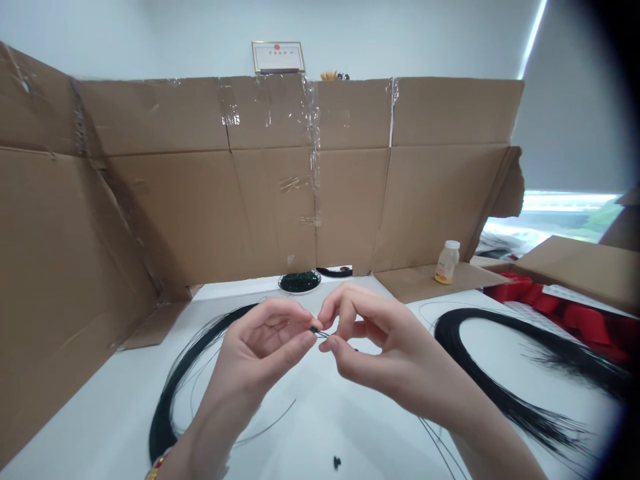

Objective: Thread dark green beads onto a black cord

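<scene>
L hand (273, 340) pinching tiny dk-green piece (314, 329), R hand (373, 337) fingertips closed on thin dk wires (324, 335) beside it, both above mid bench (285, 447), blk wire bundle (167, 393) twd L edge, 2nd bundle (453, 330) twd R edge, dish (300, 291) w/ dk-green bits (299, 281) nr far edge, sm dk bit (337, 462) twd near edge

Black: left strand bundle (163, 420), right strand bundle (453, 333). Dark green: pinched piece (314, 329). White: tabletop (305, 433), bottle cap (453, 245). Brown: cardboard (270, 213). Red: box contents (585, 323). Yellow-orange: bottle label (442, 275).

A pale wall (400, 40) rises behind taped cardboard (190, 200), window (560, 202) at right.
</scene>
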`<state>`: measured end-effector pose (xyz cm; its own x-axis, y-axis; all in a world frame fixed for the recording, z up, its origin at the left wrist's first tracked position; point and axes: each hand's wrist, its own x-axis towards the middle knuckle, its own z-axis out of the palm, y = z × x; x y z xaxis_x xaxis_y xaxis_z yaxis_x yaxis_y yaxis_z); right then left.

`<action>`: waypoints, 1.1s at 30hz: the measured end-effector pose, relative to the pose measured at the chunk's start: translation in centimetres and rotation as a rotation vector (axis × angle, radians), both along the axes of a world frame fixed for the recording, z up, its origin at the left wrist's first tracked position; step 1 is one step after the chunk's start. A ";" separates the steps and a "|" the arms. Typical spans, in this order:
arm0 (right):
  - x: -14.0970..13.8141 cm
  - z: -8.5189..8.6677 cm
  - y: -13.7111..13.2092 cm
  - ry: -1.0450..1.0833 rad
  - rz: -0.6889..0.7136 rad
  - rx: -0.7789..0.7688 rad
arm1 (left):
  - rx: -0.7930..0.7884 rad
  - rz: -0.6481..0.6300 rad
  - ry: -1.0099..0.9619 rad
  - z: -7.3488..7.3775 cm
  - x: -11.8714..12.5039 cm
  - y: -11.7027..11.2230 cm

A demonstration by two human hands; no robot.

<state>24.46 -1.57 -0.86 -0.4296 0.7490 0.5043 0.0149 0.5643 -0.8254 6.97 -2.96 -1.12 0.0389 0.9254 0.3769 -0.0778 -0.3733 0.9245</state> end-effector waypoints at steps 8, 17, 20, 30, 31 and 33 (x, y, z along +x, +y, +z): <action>1.0 0.2 0.2 -0.073 -0.011 0.068 | -0.014 -0.064 0.084 0.0 -0.7 0.4; 0.7 0.2 0.4 -0.092 -0.096 0.010 | -0.063 -0.090 0.131 0.1 -1.1 0.5; 0.7 0.1 0.5 -0.096 -0.009 -0.101 | -0.052 0.021 0.115 -0.3 -1.6 1.0; 1.3 0.0 0.8 -0.109 0.086 -0.314 | -0.055 0.186 0.050 0.4 -1.0 0.4; 1.3 0.0 0.9 -0.114 0.060 -0.311 | -0.057 0.188 0.055 0.3 -0.9 0.4; 1.3 -0.1 0.9 -0.127 0.024 -0.312 | -0.066 0.199 0.048 0.2 -0.8 0.4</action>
